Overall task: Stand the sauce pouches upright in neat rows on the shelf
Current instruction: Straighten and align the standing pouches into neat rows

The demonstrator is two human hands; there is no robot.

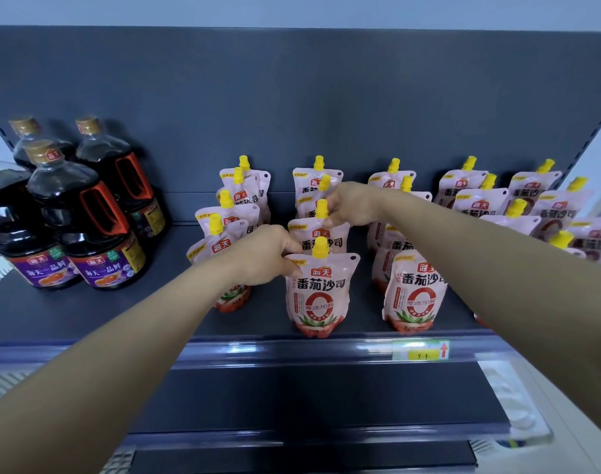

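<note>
Shelf: We are looking down at a dark grey metal shelf point(87, 313) with a grey back panel.
Pouches: Pale pink plastic sauce pouches with yellow screw caps point(413, 295) are standing upright on the shelf, in columns running from front to back. We are counting five columns.
Count, left columns: We are counting four pouches in the leftmost column and four in the second.
Count, right columns: The right forearm is covering part of the third column, and the far-right ones are running off the edge of the view, so we cannot tell their full number.
Left grip: The left grip point(261, 254) is pinching the top left corner of the front pouch of the second column point(321, 292), which is standing upright at the shelf's front edge.
Right grip: The right grip point(350, 203) is curling its fingers round the neck of the pouch just behind it point(326, 239), right below its yellow cap.
Bottles: Four dark, clear plastic sauce bottles with purple labels point(90, 213) are standing at the left of the shelf, two in front and two behind. Three are showing tan caps, and two are showing orange-edged handles.
Price tag: One green and yellow price tag with a red arrow point(420, 350) is sitting on the shelf's front rail, below the third column.
</note>
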